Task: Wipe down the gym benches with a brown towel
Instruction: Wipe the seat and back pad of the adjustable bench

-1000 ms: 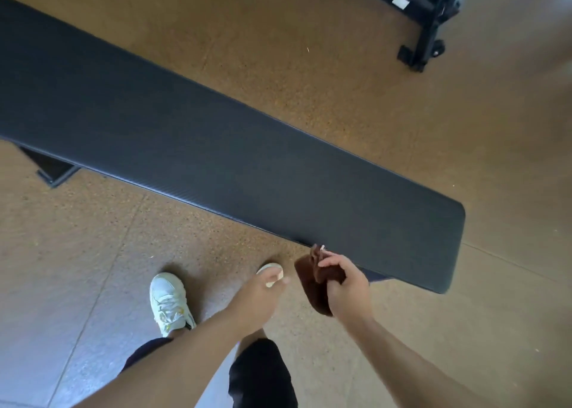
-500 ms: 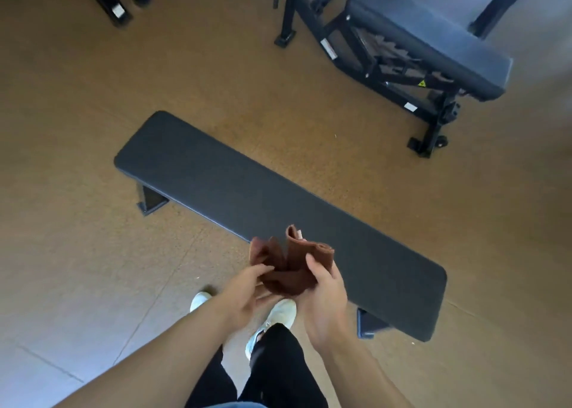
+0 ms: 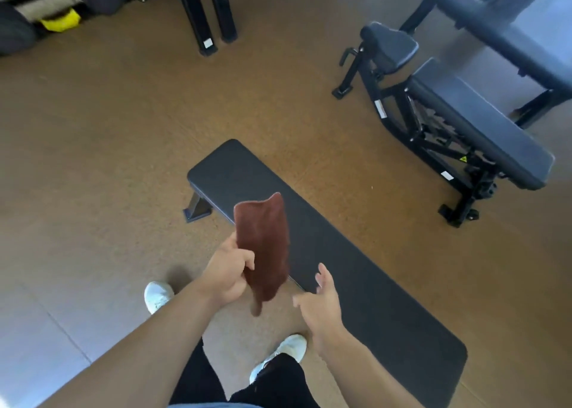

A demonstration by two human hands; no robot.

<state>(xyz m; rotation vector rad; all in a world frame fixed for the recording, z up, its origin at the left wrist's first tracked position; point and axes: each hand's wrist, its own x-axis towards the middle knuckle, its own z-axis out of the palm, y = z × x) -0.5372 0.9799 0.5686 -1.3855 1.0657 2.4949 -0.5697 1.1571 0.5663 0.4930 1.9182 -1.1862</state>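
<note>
Towel: light, limp, folds easily; left hand grips its middle, right hand open, above table near edge.

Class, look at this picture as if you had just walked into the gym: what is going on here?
A person stands beside a flat black bench, looking down at it. Their left hand grips a brown towel, held up above the bench and not touching it. The right hand is open and holds nothing. An adjustable bench stands further back on the brown floor.
</note>
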